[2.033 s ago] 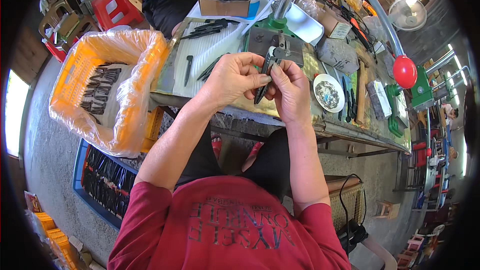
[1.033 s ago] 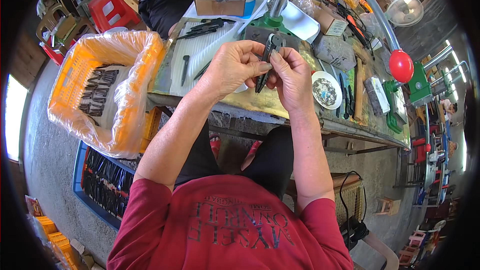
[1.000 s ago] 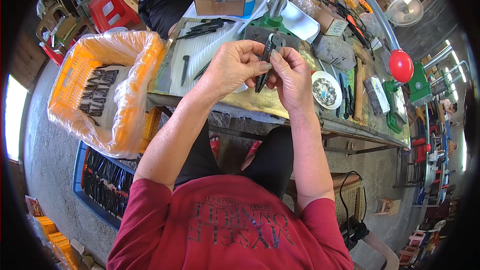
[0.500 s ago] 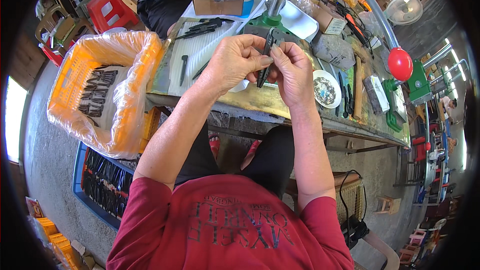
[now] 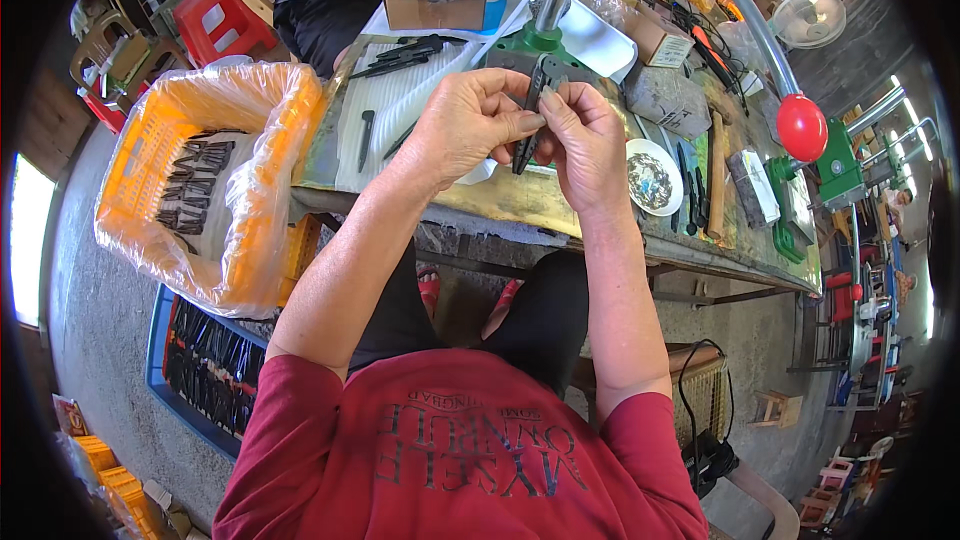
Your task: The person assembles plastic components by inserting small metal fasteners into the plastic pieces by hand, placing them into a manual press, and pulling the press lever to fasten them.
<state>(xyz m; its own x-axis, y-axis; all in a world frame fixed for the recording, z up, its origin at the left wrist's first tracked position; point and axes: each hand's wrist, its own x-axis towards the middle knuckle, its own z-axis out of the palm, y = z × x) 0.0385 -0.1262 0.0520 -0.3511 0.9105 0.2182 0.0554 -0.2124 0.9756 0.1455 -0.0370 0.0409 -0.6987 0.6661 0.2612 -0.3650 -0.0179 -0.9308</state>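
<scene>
Both of my hands are raised over the front of the workbench, close together. Between them is a long, narrow black tool part [image 5: 537, 90], tilted, with a rounded upper end and a tapering lower end. My left hand [image 5: 465, 128] pinches it from the left between thumb and fingers. On the other side, the thumb and fingertips of my right hand [image 5: 590, 140] press on its upper half. Fingers hide much of its middle. Just behind stands the green base [image 5: 510, 48] of a bench press. A white bowl [image 5: 655, 178] of small bits sits right of my right hand.
A white foam sheet [image 5: 345, 145] at left bears several black tools [image 5: 405, 58]. Behind it is a cardboard box [image 5: 437, 12]. A wooden-handled hammer [image 5: 716, 180] and a red lever knob [image 5: 802, 127] are at right. A plastic-lined orange crate [image 5: 125, 175] stands left, above a blue crate [image 5: 185, 408].
</scene>
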